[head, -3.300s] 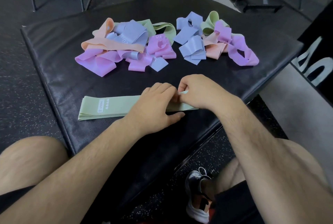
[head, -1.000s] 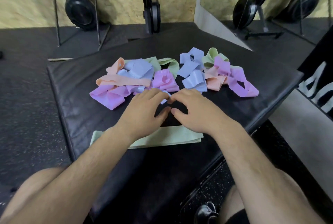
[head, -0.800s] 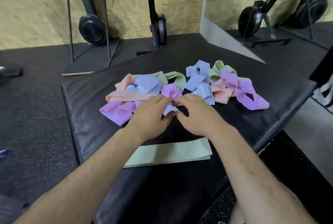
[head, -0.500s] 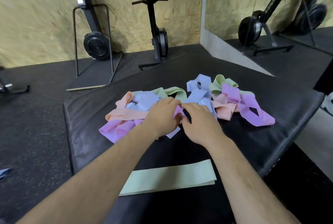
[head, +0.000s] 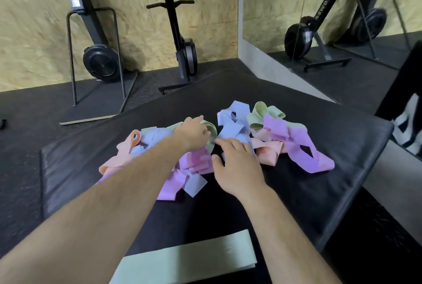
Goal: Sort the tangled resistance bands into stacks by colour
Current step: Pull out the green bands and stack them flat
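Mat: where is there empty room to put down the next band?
Bare mat shows between the flat green band and the tangled bands, right of the right hand. More lies behind them, at the far edge. It is crowded in the middle, where the left hand reaches in too.

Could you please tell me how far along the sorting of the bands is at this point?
Done: only a flat green stack lies near the mat's front edge. In hand: the left hand is on a green loop in the left pile; the right hand rests open beside it. Left: that pile and the right pile, mixing purple, blue, orange and green, are unsorted.
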Demonstrator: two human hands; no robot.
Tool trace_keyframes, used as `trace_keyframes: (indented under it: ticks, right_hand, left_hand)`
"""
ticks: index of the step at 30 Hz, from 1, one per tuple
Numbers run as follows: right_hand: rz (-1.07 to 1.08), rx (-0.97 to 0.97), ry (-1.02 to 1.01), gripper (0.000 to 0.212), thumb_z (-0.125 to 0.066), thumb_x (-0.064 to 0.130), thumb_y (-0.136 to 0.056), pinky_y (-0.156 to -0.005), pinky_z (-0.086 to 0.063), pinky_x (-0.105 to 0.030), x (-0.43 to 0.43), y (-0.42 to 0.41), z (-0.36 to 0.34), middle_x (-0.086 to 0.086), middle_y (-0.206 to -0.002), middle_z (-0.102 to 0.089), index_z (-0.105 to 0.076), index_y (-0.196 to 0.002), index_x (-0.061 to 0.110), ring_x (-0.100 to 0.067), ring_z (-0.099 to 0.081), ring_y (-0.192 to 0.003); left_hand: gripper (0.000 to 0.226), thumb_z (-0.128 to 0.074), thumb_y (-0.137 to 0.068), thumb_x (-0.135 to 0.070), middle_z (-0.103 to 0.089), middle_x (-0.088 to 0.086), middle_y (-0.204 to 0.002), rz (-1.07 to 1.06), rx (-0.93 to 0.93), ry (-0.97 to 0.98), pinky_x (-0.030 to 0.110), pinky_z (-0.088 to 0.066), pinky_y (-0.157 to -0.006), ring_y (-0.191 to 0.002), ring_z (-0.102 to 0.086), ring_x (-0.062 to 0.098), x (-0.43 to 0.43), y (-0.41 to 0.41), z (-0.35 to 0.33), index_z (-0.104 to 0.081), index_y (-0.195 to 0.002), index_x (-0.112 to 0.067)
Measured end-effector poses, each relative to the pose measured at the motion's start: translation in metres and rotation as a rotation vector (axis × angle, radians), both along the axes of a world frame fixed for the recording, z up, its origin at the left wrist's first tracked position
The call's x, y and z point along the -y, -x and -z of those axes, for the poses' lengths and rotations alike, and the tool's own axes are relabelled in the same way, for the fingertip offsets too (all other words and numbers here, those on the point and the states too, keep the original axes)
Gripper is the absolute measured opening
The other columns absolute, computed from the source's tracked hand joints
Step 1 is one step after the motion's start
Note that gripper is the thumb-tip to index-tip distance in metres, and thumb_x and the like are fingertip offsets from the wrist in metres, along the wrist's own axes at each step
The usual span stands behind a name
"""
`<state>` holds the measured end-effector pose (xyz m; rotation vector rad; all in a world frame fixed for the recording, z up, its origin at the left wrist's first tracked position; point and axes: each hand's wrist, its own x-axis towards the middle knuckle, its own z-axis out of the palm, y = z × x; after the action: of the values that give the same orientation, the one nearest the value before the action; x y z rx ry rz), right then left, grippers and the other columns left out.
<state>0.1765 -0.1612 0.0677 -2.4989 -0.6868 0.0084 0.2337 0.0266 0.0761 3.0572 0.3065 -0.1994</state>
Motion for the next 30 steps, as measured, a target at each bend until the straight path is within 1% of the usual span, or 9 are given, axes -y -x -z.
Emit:
trace_keyframes:
  ticks: [3,6,9,12,16,19,24,27,30]
  right_hand:
    - [-0.007,-0.022,0.011,0.05,-0.044,0.043,-0.103,-0.11,-0.033,-0.039,0.0,0.001,0.0,0.002,-0.146,-0.046,-0.038,-0.151,0.03,-0.024,-0.035,-0.135]
    - [0.0,-0.007,0.01,0.05,-0.044,0.043,-0.104,-0.11,-0.033,-0.039,0.0,0.0,0.0,0.0,-0.146,-0.046,-0.038,-0.151,0.027,-0.026,-0.035,-0.136]
    - [0.008,-0.008,-0.024,0.053,-0.043,0.044,-0.104,-0.112,-0.032,-0.039,0.002,-0.002,-0.003,-0.001,-0.158,-0.034,-0.036,-0.153,0.025,-0.027,-0.031,-0.142]
    - [-0.008,0.003,-0.111,0.053,-0.046,0.049,-0.103,-0.117,-0.031,-0.043,0.001,-0.001,-0.008,0.0,-0.169,-0.008,-0.038,-0.153,0.032,-0.027,-0.022,-0.148]
    - [-0.062,0.041,-0.223,0.045,-0.051,0.05,-0.101,-0.118,-0.03,-0.041,0.0,0.007,-0.022,0.007,-0.17,0.002,-0.048,-0.144,0.041,-0.022,-0.017,-0.151]
    - [-0.112,0.058,-0.276,0.052,-0.05,0.052,-0.1,-0.116,-0.034,-0.038,0.002,0.015,-0.034,0.016,-0.169,0.001,-0.041,-0.15,0.041,-0.016,-0.024,-0.149]
    - [-0.171,0.2,-0.468,0.053,-0.052,0.046,-0.102,-0.106,-0.033,-0.021,0.004,0.044,-0.056,0.016,-0.169,-0.014,-0.043,-0.152,0.027,-0.006,-0.032,-0.146]
    - [-0.194,0.248,-0.619,0.038,-0.059,0.038,-0.101,-0.108,-0.033,-0.015,0.011,0.069,-0.068,0.012,-0.159,-0.039,-0.057,-0.135,0.02,0.003,-0.039,-0.14]
    - [-0.195,0.257,-0.784,0.024,-0.071,0.029,-0.095,-0.091,-0.036,-0.004,0.017,0.105,-0.079,0.013,-0.125,-0.063,-0.061,-0.11,0.013,0.013,-0.051,-0.111]
  left_hand:
    - [0.028,-0.034,-0.101,-0.029,-0.062,0.007,-0.119,-0.042,0.001,-0.012,0.037,-0.035,-0.082,-0.099,-0.044,0.025,-0.001,-0.003,0.0,-0.055,-0.086,-0.018]
    - [0.023,-0.037,-0.098,-0.02,-0.058,0.001,-0.099,-0.028,0.146,0.009,0.037,-0.035,-0.08,-0.096,-0.045,0.023,0.0,0.003,-0.001,-0.052,-0.082,-0.015]
    - [0.021,-0.041,-0.095,-0.011,-0.065,-0.004,-0.11,0.063,0.347,0.01,0.036,-0.04,-0.075,-0.102,-0.052,0.026,-0.002,0.012,-0.009,-0.061,-0.087,-0.012]
    - [0.032,-0.045,-0.098,-0.008,-0.058,-0.009,-0.143,0.2,0.523,0.056,0.041,-0.05,-0.092,-0.113,-0.058,0.025,-0.001,0.03,-0.023,-0.072,-0.114,-0.015]
    - [0.037,-0.048,-0.099,-0.003,-0.052,-0.011,-0.148,0.313,0.633,0.14,0.029,-0.047,-0.1,-0.129,-0.054,0.011,0.011,0.068,-0.051,-0.068,-0.127,-0.016]
    - [0.034,-0.05,-0.099,-0.001,-0.054,-0.006,-0.147,0.343,0.694,0.177,0.019,-0.041,-0.1,-0.128,-0.055,0.012,0.021,0.094,-0.069,-0.069,-0.125,-0.012]
    - [0.032,-0.053,-0.099,0.001,-0.058,0.0,-0.143,0.379,0.801,0.179,0.002,-0.028,-0.106,-0.129,-0.052,0.009,0.036,0.144,-0.105,-0.068,-0.127,-0.005]
    - [0.027,-0.054,-0.099,-0.001,-0.063,-0.003,-0.135,0.389,0.874,0.173,0.012,-0.039,-0.104,-0.122,-0.057,0.01,0.045,0.179,-0.121,-0.071,-0.119,-0.007]
    - [0.023,-0.056,-0.097,-0.002,-0.068,-0.003,-0.125,0.398,0.967,0.164,0.021,-0.046,-0.097,-0.114,-0.06,0.012,0.056,0.217,-0.128,-0.074,-0.11,-0.008]
